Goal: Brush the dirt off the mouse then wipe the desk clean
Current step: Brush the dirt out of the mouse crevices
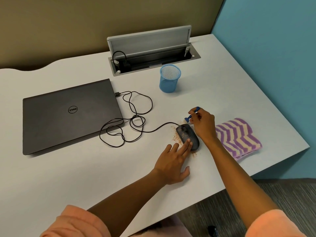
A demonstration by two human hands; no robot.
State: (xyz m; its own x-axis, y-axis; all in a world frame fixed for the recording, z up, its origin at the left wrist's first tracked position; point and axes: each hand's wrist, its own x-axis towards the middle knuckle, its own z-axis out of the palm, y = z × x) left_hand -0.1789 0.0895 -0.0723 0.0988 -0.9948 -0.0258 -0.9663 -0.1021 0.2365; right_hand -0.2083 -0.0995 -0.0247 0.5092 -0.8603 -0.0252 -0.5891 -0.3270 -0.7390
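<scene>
Head view. A white bench [68, 177] carries all items. The mouse [187, 136], black and speckled with brown dirt [176, 136], lies right of centre; more dirt is scattered on the bench along its left side and at its near end. The left hand [172, 165] lies flat, grip spread, two fingertips [189, 141] resting on the near part of the mouse. The right hand [202, 124] is just right of the mouse, its grip pinching a small blue brush [192, 114], whose head sits just beyond the far end of the mouse. A striped cloth [239, 137] lies right of that hand. The mouse cable [136, 117] loops left to a closed laptop [68, 115]. A blue mesh cup [170, 78] stands farther back, nothing visible inside. Beyond it, an open cable tray [153, 60] holds a plug and a looped cord.
</scene>
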